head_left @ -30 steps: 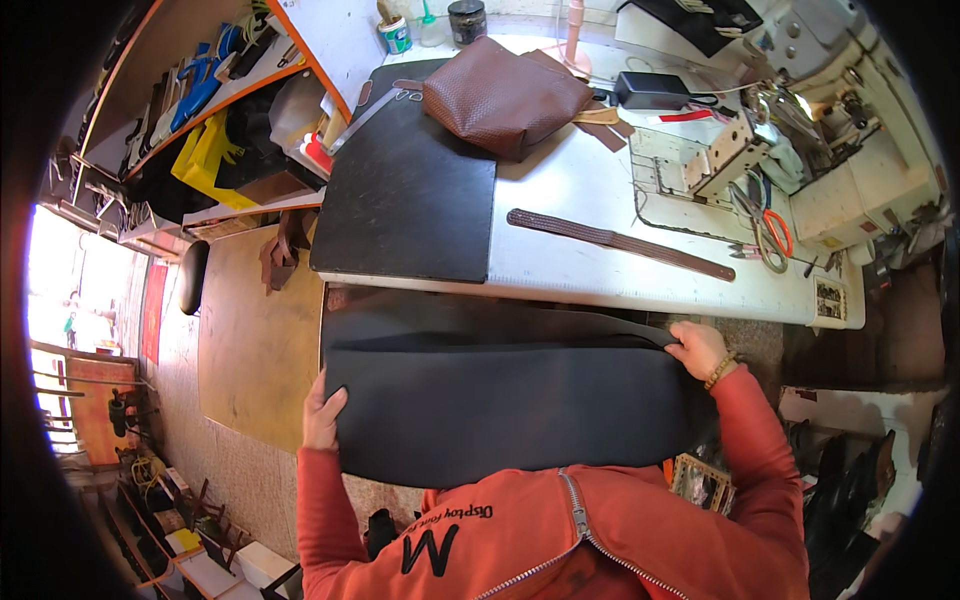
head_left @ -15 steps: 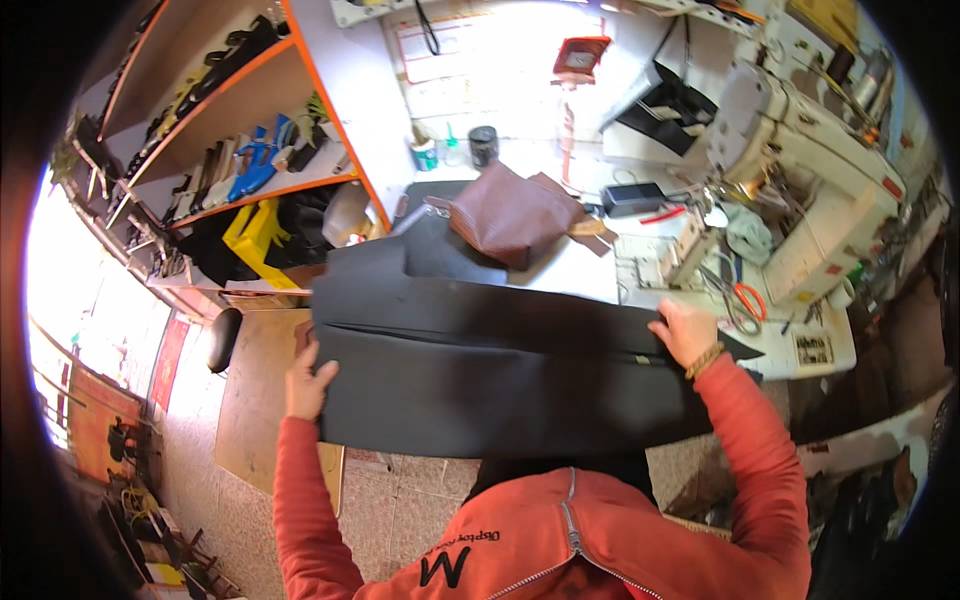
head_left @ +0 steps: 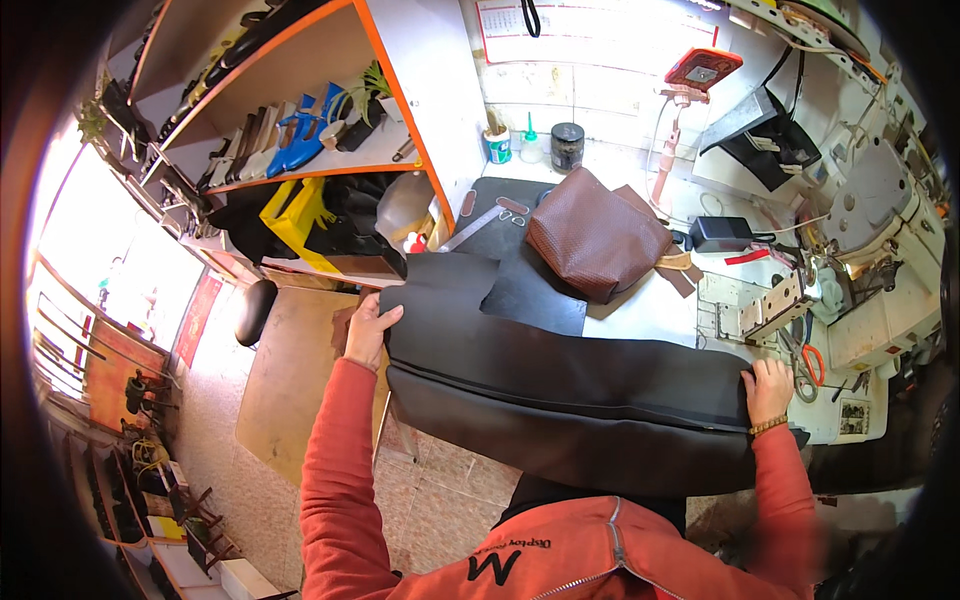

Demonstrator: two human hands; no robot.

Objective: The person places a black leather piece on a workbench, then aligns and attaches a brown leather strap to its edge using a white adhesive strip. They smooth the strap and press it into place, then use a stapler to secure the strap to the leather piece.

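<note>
A long sheet of black leather-like material [head_left: 560,375] stretches across the near edge of the white worktable, its front part hanging over the edge. My left hand [head_left: 371,330] grips its left end, the thumb on top and the other fingers partly hidden. At the right end, my right hand [head_left: 768,392] is closed on the sheet, fingers over the top. Just beyond the sheet rests a brown leather bag [head_left: 598,235], lying partly on a smaller dark piece [head_left: 535,300].
A sewing machine [head_left: 880,240] stands at the right, with orange-handled scissors [head_left: 812,365] beside it. Behind are a black jar [head_left: 567,148] and a phone on a stand [head_left: 704,68]. Orange-edged shelves [head_left: 310,175] with shoes stand at the left, above a wooden board [head_left: 290,375].
The view has swung left, so things appear farther right. The sheet's front part now drops over the table edge where it was held flatter, and both hands keep hold of its ends.
</note>
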